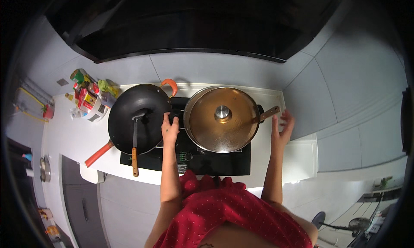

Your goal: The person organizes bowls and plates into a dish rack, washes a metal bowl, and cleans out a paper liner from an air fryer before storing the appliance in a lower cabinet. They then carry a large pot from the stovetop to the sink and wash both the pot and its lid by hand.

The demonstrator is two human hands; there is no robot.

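Note:
A wide pot [187,130] stands on the right side of the black cooktop [213,167]. Its glass lid [223,141] has a round metal knob, and brownish contents show through. My left hand [169,128] is closed around the pot's black left side handle [176,113]. A wooden utensil handle [271,113] sticks out past the right rim; its other end is hard to make out under the lid. Just beside that handle, my right hand [282,128] has its fingers apart and holds nothing. The black right side handle [260,113] is partly hidden by the wood.
Left of the pot sits a black wok [145,100] with a red-orange long handle [98,155] pointing front left. A spatula [135,151] rests in it, its wooden end over the rim. Seasoning bottles and packets [90,92] crowd the back left counter. A dark range hood [190,31] hangs above.

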